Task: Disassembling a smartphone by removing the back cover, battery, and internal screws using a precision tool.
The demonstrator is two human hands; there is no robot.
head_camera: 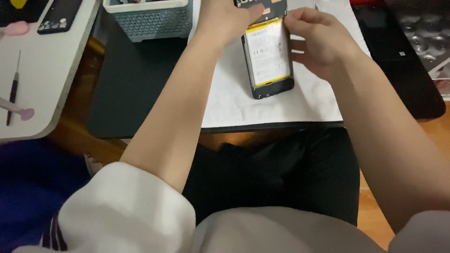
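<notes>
Head view: an opened phone [269, 56] lies back-up on a white sheet [262, 105] over a dark mat [131, 79], its white battery with yellow edging exposed. The left hand [225, 18] presses down on the phone's top left corner, thumb laid across the upper edge; whether its fingers close around the frame I cannot tell (the picture's top edge cuts them off). The right hand [318, 40] has its fingers curled, fingertips pinching at the phone's upper right edge, right beside the left thumb. Below both grips, the battery and the phone's lower end lie free on the sheet.

Left of the left hand stands a grey perforated basket [150, 21]; farther left, on a pale tray [42, 93], lie a thin dark-handled tool [13, 89] and a second phone [58, 16].

The risk I see: with both grips crowded at one end, a hard pull could flex the frame or bend the battery, or the free lower end could skid across the sheet.
</notes>
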